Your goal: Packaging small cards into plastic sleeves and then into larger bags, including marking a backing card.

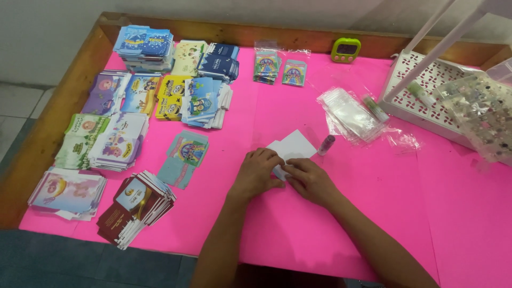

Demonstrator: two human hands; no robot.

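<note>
Both hands meet on the white envelope (290, 148): left hand (257, 173) and right hand (309, 180) pinch its near corner between them. The envelope extends away from both hands, equally close to each.

- Setting: small home craft or packing workstation, not a factory line.
- Evidence: wooden-framed table (58, 114) covered in pink sheet (298, 224).
- Sorted stacks of printed envelopes (144, 48); clear plastic sleeves (349, 112); white basket (421, 101); green timer (345, 49).
- Tiled floor (21, 101), plain wall.
</note>
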